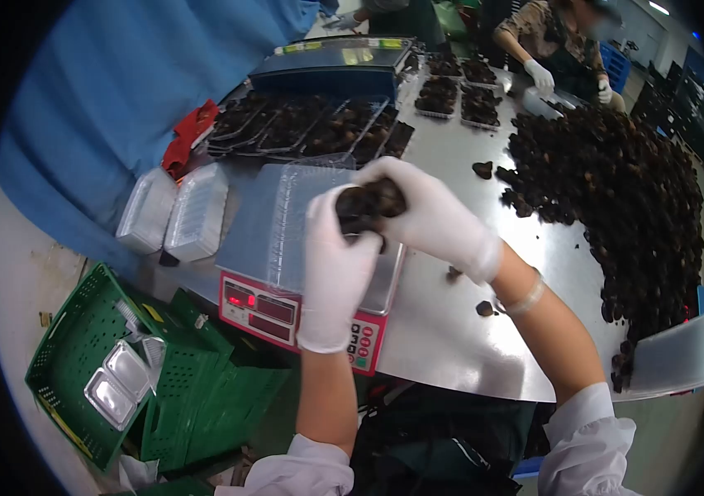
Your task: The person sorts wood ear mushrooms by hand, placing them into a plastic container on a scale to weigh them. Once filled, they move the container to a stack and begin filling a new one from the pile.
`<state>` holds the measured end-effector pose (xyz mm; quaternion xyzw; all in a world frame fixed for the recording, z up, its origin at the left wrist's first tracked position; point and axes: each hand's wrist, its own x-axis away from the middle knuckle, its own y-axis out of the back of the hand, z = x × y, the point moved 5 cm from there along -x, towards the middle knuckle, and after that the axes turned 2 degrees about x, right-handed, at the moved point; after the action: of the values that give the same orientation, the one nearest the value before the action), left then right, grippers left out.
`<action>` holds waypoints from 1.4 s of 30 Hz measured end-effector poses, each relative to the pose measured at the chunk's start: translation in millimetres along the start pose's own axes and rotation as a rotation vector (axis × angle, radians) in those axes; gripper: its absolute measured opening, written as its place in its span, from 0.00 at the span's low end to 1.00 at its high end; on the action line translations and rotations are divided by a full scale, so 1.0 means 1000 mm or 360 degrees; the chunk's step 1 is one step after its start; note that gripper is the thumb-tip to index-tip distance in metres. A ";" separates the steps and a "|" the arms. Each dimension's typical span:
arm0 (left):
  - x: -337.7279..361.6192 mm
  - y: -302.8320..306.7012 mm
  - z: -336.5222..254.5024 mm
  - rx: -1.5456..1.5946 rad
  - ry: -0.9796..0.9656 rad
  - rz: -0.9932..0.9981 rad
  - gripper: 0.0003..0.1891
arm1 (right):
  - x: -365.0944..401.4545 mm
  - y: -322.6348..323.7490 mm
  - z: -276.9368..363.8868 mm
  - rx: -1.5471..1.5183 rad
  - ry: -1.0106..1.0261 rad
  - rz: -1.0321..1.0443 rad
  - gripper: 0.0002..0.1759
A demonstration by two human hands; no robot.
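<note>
Both my gloved hands meet above a red-framed digital scale [259,311]. A small cluster of dark brown mushrooms [360,208] is gripped between them. My left hand [334,269] closes on the cluster from the near left side. From the right and above, my right hand [435,211] wraps its fingers over the same pieces. Beneath the hands, a clear plastic tray [286,227] lies on the scale's platform, partly hidden by my left hand. A large heap of the same mushrooms [616,190] spreads over the right of the metal table [451,331].
Filled clear trays [319,128] stand behind the scale. Stacked containers [195,211] sit at left, and more [678,351] at the right edge. Green crates [104,372] stand at lower left. Across the table a person [554,50] with white gloves handles a clear container.
</note>
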<state>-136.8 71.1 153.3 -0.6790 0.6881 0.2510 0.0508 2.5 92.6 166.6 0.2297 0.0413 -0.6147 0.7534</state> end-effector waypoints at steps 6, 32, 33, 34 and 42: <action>0.003 0.074 0.020 -0.0690 0.0005 0.0019 0.26 | -0.072 -0.049 -0.017 0.0529 0.0024 0.0485 0.36; -0.049 0.154 0.100 -0.0885 -0.0031 0.0084 0.21 | 0.176 0.070 -0.090 0.0877 -0.0822 0.0171 0.24; -0.051 0.151 0.105 -0.1004 -0.0043 0.0242 0.20 | 0.183 0.061 -0.078 0.1136 -0.0693 0.0213 0.24; -0.052 0.150 0.105 -0.0980 -0.0083 0.0231 0.17 | 0.186 0.054 -0.068 0.1335 -0.0574 0.0239 0.22; -0.050 0.152 0.125 -0.0567 0.0178 0.0135 0.08 | 0.203 0.059 -0.097 0.0900 -0.0724 -0.0128 0.12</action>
<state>-312.9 161.4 107.4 -0.6604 0.6626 0.3326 -0.1192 128.8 -44.6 28.0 0.2845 -0.2898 -0.6664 0.6253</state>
